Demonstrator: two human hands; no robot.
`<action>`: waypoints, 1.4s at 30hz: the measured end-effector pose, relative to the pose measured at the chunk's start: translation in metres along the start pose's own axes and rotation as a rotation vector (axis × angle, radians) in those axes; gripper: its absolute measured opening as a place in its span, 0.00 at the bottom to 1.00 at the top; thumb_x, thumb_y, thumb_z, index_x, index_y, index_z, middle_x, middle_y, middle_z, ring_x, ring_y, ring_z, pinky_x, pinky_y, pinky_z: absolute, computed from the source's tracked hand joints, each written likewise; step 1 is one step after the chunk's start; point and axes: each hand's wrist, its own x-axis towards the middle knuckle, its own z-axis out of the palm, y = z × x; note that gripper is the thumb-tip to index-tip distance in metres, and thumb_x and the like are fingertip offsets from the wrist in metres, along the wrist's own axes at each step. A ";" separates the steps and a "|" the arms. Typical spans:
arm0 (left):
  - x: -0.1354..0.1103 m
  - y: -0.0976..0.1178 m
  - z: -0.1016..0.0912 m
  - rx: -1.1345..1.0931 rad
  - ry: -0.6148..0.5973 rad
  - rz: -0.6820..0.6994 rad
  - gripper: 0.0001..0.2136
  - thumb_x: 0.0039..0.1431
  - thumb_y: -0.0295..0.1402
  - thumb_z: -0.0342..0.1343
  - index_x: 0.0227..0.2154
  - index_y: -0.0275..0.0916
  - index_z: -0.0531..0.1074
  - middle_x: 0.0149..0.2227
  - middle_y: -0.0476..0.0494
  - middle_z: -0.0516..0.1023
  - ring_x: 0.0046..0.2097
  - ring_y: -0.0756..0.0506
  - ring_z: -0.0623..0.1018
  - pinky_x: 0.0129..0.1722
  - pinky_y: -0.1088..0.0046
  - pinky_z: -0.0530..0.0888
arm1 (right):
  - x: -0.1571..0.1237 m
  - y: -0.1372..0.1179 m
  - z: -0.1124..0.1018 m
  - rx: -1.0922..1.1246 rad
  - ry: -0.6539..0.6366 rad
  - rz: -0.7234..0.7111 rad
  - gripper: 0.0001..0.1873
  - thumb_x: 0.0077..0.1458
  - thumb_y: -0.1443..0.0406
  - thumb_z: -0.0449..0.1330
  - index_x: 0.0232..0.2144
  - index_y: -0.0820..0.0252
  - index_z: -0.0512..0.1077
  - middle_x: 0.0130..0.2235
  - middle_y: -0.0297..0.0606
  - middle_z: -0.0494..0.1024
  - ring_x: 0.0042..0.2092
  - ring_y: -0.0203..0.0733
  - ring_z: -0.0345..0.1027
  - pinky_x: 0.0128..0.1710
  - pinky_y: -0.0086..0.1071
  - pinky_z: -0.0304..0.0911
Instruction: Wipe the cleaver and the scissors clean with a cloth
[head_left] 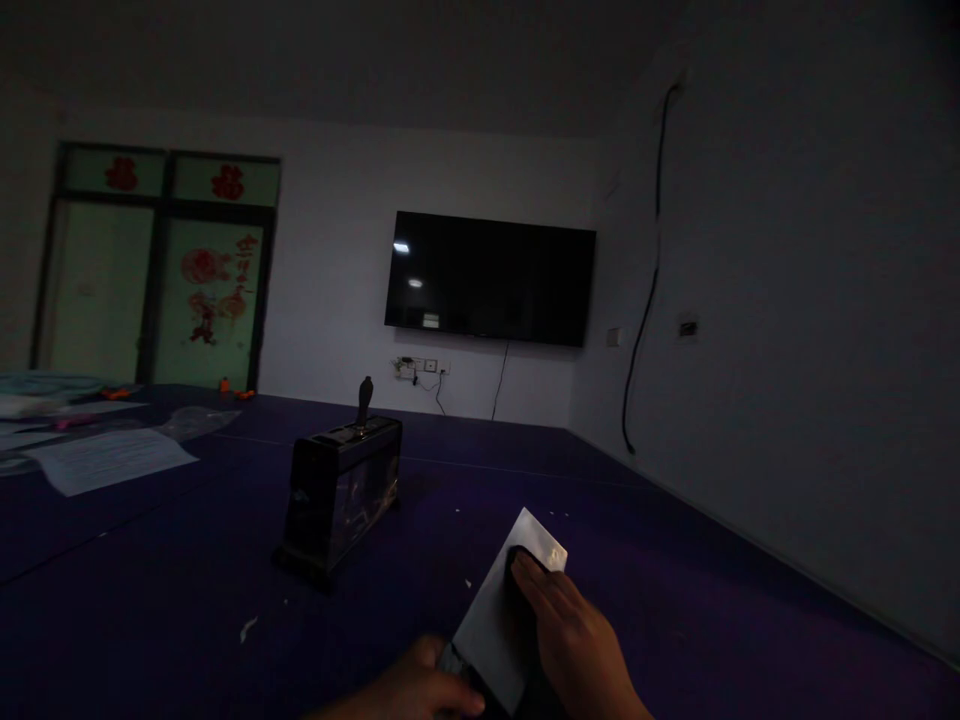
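At the lower middle is a cleaver (480,620) with a broad, pale rectangular blade, tilted so its far end points up and right. My left hand (420,685) is closed around its near end, where the handle is mostly hidden. My right hand (574,630) presses a dark cloth (517,590) against the flat of the blade, fingers held together. To the left, apart from both hands, a dark glossy box like a knife block (349,490) stands upright on the purple surface (187,590). A black handle (365,398) sticks up from its top.
Printed papers (112,460) and a clear plastic bag (196,422) lie at the far left. Small orange items (225,385) sit near the back edge. White scraps (247,628) dot the surface. A wall with a hanging black cable (645,320) borders the right; a television (491,280) hangs behind.
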 end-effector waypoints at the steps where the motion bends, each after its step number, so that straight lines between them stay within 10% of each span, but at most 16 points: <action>1: 0.001 0.000 0.000 0.011 0.012 0.002 0.12 0.32 0.29 0.61 0.20 0.38 0.62 0.18 0.54 0.66 0.20 0.55 0.63 0.19 0.80 0.54 | 0.000 0.003 0.000 0.002 -0.004 0.035 0.29 0.47 0.79 0.44 0.49 0.59 0.66 0.49 0.37 0.72 0.46 0.39 0.67 0.41 0.30 0.67; 25: 0.000 0.014 0.002 0.066 -0.096 -0.034 0.10 0.27 0.26 0.57 0.18 0.37 0.63 0.17 0.55 0.65 0.21 0.55 0.63 0.20 0.80 0.56 | 0.006 0.003 -0.008 0.240 -0.124 0.127 0.29 0.44 0.80 0.43 0.43 0.56 0.72 0.47 0.34 0.73 0.45 0.37 0.68 0.45 0.31 0.66; 35: 0.000 0.008 -0.001 0.133 0.095 -0.108 0.13 0.30 0.21 0.57 0.23 0.38 0.62 0.19 0.55 0.67 0.22 0.54 0.66 0.24 0.78 0.60 | 0.001 0.013 -0.003 0.254 -0.119 0.282 0.31 0.41 0.78 0.44 0.45 0.56 0.71 0.50 0.36 0.71 0.50 0.40 0.65 0.48 0.35 0.63; 42: 0.005 0.002 0.001 -0.011 -0.061 0.016 0.11 0.29 0.28 0.59 0.22 0.34 0.69 0.20 0.51 0.68 0.22 0.54 0.66 0.22 0.78 0.59 | 0.002 -0.003 -0.005 0.329 -0.139 0.154 0.35 0.37 0.80 0.44 0.46 0.52 0.70 0.49 0.33 0.72 0.46 0.36 0.68 0.45 0.31 0.65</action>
